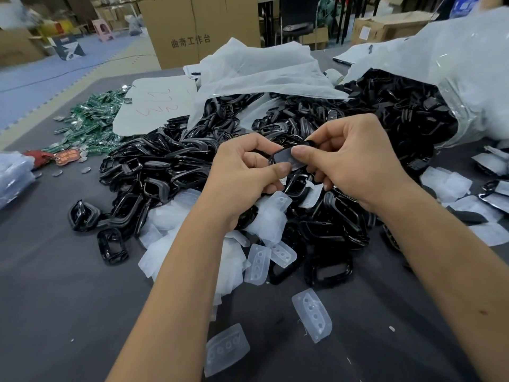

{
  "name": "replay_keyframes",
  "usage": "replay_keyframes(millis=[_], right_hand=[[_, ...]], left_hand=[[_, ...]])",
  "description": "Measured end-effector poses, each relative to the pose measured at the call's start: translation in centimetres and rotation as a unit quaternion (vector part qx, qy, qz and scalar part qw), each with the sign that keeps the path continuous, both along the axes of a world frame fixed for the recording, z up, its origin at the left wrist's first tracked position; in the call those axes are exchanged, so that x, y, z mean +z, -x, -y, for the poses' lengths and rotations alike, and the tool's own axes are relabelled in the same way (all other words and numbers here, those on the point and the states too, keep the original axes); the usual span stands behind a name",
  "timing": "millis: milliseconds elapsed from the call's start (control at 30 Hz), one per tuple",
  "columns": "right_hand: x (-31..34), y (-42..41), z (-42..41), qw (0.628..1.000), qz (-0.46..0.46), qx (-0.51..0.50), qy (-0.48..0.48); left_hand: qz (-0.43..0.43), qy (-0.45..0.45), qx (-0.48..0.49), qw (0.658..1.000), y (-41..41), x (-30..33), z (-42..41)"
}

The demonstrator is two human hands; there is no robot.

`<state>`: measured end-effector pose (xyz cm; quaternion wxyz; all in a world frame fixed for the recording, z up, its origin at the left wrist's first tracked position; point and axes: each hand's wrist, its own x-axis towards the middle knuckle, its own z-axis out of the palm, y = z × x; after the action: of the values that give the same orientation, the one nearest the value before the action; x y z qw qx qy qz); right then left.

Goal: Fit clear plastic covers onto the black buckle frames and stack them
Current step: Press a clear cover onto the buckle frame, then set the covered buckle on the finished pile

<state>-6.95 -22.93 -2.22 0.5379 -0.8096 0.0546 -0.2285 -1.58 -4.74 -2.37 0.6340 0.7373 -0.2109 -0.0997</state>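
While you held both hands together above the heap, your left hand (248, 164) and right hand (349, 153) pinched one black buckle frame (286, 157) between thumbs and fingers, its long axis running roughly left to right, tilted up toward your right. Whether a cover sat on it couldn't be told. The pile of black frames (165, 172) covered the grey bench (55, 299); clear plastic covers (312, 315) lay loose nearer you, long axes mostly pointing away. A cardboard box (198, 31) behind read "曲奇工作台". Red scribbles marked a white sheet (154, 106), unreadable.
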Motion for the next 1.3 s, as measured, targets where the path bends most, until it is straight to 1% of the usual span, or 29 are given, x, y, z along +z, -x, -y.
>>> replay_keyframes(millis=[133, 267, 367, 467, 533, 600, 667, 700, 767, 900, 967, 1100, 1167, 1233, 1300], right_hand=[[-0.1, -0.1, -0.3, 1.0, 0.001, -0.009, 0.012], [-0.1, -0.1, -0.6, 0.999, 0.003, -0.009, 0.035], [-0.1, 0.0, -0.5, 0.999, -0.005, -0.011, 0.036], [-0.1, 0.1, -0.3, 0.999, -0.005, -0.014, 0.043], [0.2, 0.1, 0.1, 0.998, -0.01, 0.008, 0.058], [0.8, 0.6, 0.8, 0.993, -0.038, 0.063, 0.096], [1.6, 1.2, 1.5, 0.983, -0.06, 0.115, 0.13], [2.0, 1.6, 2.0, 0.98, -0.056, 0.125, 0.145], [2.6, 2.4, 2.7, 0.976, -0.033, 0.116, 0.181], [3.1, 4.7, 4.7, 0.967, -0.023, 0.074, 0.242], [3.0, 6.2, 6.5, 0.969, -0.036, 0.031, 0.243], [1.5, 9.9, 11.1, 0.967, -0.053, -0.111, 0.221], [0.5, 12.1, 13.5, 0.951, -0.074, -0.194, 0.227], [-0.3, 14.1, 15.9, 0.92, -0.116, -0.28, 0.251], [-1.0, 15.6, 18.1, 0.888, -0.151, -0.339, 0.271]], left_hand=[[-0.021, -0.008, -0.006, 1.0, -0.1, -0.1, -0.2], [-0.038, 0.015, 0.029, 0.999, 0.1, -0.3, 0.0], [-0.012, 0.0, 0.041, 0.999, 0.0, -0.6, 0.4], [0.06, -0.039, 0.05, 0.996, 0.0, -0.8, 0.7], [0.094, -0.056, 0.054, 0.993, -0.1, -0.8, 0.7], [0.105, -0.062, 0.059, 0.991, -0.2, -0.8, 0.6], [0.098, -0.055, 0.055, 0.992, -0.1, -0.6, 0.7], [0.091, -0.048, 0.048, 0.993, 0.0, -0.5, 0.8], [0.078, -0.035, 0.031, 0.996, 0.6, -0.3, 1.2], [0.034, 0.006, 0.031, 0.999, 2.1, 0.0, 3.5], [0.022, -0.007, 0.037, 0.999, 2.9, 0.1, 6.0], [0.068, -0.049, 0.004, 0.996, 5.0, 0.2, 13.4], [0.094, -0.103, -0.032, 0.99, 6.3, 0.0, 17.5], [0.101, -0.146, -0.082, 0.981, 7.9, -0.3, 20.9], [0.11, -0.163, -0.122, 0.973, 9.5, -0.6, 23.1]])
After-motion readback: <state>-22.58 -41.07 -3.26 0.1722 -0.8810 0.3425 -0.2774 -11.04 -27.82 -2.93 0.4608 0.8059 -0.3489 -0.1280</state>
